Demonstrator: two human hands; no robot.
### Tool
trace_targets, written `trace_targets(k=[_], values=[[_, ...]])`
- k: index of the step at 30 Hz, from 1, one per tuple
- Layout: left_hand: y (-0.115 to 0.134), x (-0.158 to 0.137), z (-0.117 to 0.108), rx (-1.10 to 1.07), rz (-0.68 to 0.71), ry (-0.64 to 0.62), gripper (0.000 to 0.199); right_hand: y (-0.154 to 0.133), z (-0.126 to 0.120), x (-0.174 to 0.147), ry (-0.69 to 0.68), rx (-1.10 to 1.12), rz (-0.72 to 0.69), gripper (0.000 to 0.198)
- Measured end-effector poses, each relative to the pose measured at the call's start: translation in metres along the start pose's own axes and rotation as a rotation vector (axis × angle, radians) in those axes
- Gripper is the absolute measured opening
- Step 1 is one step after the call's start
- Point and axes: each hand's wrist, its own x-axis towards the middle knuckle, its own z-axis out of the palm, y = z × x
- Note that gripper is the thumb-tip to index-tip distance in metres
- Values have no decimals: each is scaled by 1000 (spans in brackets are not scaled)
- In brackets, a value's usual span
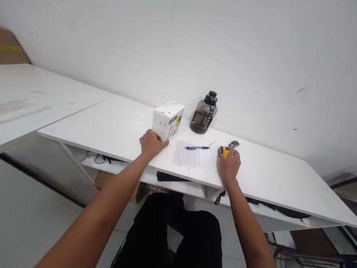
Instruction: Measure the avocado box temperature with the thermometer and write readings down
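My left hand (153, 144) grips the lower front of a white box (164, 120) printed with avocado pictures, thumb on its right face. The box stands upright on the desk. To the right, my right hand (230, 163) is closed around a yellow and black tape measure (224, 151) resting at the desk surface. Just behind its fingertips lies a small dark teal item (234, 143), too small to name. Between my hands, a blue pen (197, 147) lies across a printed sheet of paper (186, 157).
A large dark translucent water bottle (202, 116) stands against the wall behind the paper. Under the white desktop (104, 123) runs a shelf (189, 187) with dark items. A cardboard box (5, 46) sits far left. A metal-framed chair (313, 267) is at lower right.
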Motion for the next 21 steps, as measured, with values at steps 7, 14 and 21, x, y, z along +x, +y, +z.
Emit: trace_targets(k=[7, 14, 21], values=[[0, -2, -3, 8, 0, -8, 59, -49, 16, 37, -411, -31, -376, 54], [1, -1, -3, -1, -8, -6, 61, -49, 13, 40, -357, 185, -330, 34], [-2, 0, 0, -4, 3, -12, 64, -41, -3, -17, -320, 1040, -158, 45]])
